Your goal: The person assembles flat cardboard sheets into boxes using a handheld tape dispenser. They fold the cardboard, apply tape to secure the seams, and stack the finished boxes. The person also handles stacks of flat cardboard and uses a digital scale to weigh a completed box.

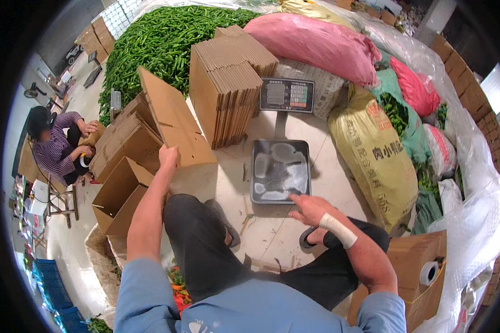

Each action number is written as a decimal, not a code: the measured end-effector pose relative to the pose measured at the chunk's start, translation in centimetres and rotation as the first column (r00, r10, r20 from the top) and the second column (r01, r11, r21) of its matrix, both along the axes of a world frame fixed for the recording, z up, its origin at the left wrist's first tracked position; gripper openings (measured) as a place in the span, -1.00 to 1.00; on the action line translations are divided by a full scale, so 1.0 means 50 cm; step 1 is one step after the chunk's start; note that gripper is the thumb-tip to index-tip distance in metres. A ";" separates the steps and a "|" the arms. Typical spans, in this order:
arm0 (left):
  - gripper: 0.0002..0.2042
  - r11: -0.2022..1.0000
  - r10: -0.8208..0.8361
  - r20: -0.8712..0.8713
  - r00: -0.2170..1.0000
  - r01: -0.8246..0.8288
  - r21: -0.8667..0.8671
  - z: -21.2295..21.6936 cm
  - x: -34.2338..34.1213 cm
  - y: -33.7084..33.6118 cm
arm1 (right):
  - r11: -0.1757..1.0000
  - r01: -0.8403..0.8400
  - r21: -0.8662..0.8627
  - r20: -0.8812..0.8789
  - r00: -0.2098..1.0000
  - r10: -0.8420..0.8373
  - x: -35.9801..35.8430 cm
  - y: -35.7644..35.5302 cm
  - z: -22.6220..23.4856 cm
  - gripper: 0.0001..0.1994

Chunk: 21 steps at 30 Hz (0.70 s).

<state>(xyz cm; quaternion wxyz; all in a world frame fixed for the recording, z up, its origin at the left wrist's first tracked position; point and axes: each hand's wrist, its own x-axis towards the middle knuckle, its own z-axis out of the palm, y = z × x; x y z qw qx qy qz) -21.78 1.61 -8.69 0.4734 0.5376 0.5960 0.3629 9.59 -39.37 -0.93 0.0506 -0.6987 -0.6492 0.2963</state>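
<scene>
My left hand (169,158) is closed on the lower edge of a flat, folded cardboard box (175,122), which stands tilted up in front of me. With fingers apart, my right hand (310,210) hovers by the near right edge of the scale's dark, worn platform (281,172); whether a fingertip touches it I cannot tell. A pale band wraps my right wrist. At the scale's far end rises its display panel with keys (286,95). Next to my left forearm stands an open cardboard box (122,194), and beyond it lean more folded cartons (125,136).
A big heap of green peppers (155,44) lies at the far left, behind a stack of flattened cartons (222,83). Yellow (372,155) and pink sacks (311,41) line the right and back. A carton with a tape roll (428,273) sits at my right. Another person (61,139) sits at left.
</scene>
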 end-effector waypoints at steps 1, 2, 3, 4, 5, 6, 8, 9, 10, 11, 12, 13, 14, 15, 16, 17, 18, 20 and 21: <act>-0.70 1.000 -0.008 0.013 1.000 0.009 -0.012 -0.008 -0.030 -0.020 | 1.000 0.004 -0.018 0.024 1.000 -0.003 0.000 0.003 0.008 -0.45; -0.72 0.999 -0.022 0.056 0.998 0.020 0.029 -0.019 -0.044 -0.050 | 1.000 0.028 0.010 0.027 0.999 -0.028 0.006 -0.003 0.006 -0.48; -0.73 0.997 -0.032 0.097 0.995 0.025 0.072 -0.028 -0.067 -0.079 | 0.999 0.033 0.009 0.020 0.999 -0.033 0.006 -0.003 0.011 -0.49; -0.73 0.991 -0.043 0.083 0.996 0.031 0.133 -0.041 -0.108 -0.095 | 1.000 0.029 0.011 0.009 1.000 -0.029 -0.001 0.003 0.024 -0.49; -0.73 0.980 -0.047 0.064 0.997 0.034 0.197 -0.056 -0.162 -0.101 | 1.000 0.018 0.018 -0.007 1.000 -0.018 -0.008 0.012 0.030 -0.50; -0.73 0.966 -0.063 0.053 0.997 0.048 0.253 -0.064 -0.199 -0.105 | 0.999 -0.005 0.046 0.012 1.000 0.004 -0.008 0.014 0.024 -0.51; -0.72 0.976 -0.059 -0.038 0.998 0.066 0.207 -0.042 -0.251 -0.123 | 0.998 -0.039 -0.046 0.022 0.999 0.040 0.001 0.020 0.013 -0.52; -0.73 0.939 -0.102 -0.147 0.984 0.144 0.313 -0.015 -0.287 -0.124 | 0.994 -0.069 -0.084 0.028 0.997 0.071 0.009 0.029 0.011 -0.53; -0.76 0.952 -0.120 -0.103 0.987 0.144 0.270 0.024 -0.276 -0.143 | 0.995 -0.063 -0.077 0.041 0.997 0.066 0.029 0.025 -0.009 -0.54; -0.79 0.942 -0.111 -0.166 0.980 0.157 0.297 0.073 -0.279 -0.158 | 0.990 -0.043 -0.134 0.043 0.998 0.049 0.048 0.034 -0.019 -0.52; -0.79 0.924 -0.132 -0.095 0.987 0.157 0.350 0.123 -0.262 -0.186 | 0.988 -0.051 -0.147 0.022 0.998 0.054 0.078 0.041 -0.046 -0.49; -0.78 0.934 -0.089 -0.123 0.988 0.126 0.334 0.175 -0.259 -0.208 | 0.986 -0.070 -0.151 0.000 0.998 0.070 0.112 0.057 -0.082 -0.47; -0.75 0.936 -0.063 -0.044 0.997 0.074 0.343 0.205 -0.267 -0.220 | 0.988 -0.055 -0.145 0.026 0.998 0.059 0.148 0.083 -0.121 -0.45; -0.73 0.949 -0.069 0.097 0.993 0.035 0.313 0.268 -0.184 -0.276 | 0.987 -0.011 -0.158 0.067 0.998 0.022 0.205 0.092 -0.157 -0.43; -0.72 0.949 -0.040 0.146 0.988 -0.008 0.314 0.297 -0.174 -0.294 | 0.993 0.064 -0.101 0.047 0.997 -0.060 0.240 0.125 -0.172 -0.41; -0.70 0.949 -0.005 0.194 0.981 -0.056 0.310 0.305 -0.168 -0.307 | 0.990 0.134 -0.050 0.023 0.991 -0.134 0.270 0.161 -0.184 -0.40; -0.70 0.940 0.047 0.192 0.980 -0.109 0.322 0.302 -0.149 -0.324 | 0.951 0.309 -0.021 -0.074 0.948 -0.310 0.299 0.192 -0.198 -0.39; -0.69 0.918 0.137 0.195 0.971 -0.198 0.344 0.285 -0.093 -0.349 | 0.826 0.561 0.053 -0.181 0.819 -0.544 0.364 0.258 -0.229 -0.36; -0.68 0.916 0.130 0.224 0.966 -0.203 0.345 0.288 -0.075 -0.359 | 0.787 0.603 0.132 -0.182 0.795 -0.579 0.392 0.297 -0.237 -0.34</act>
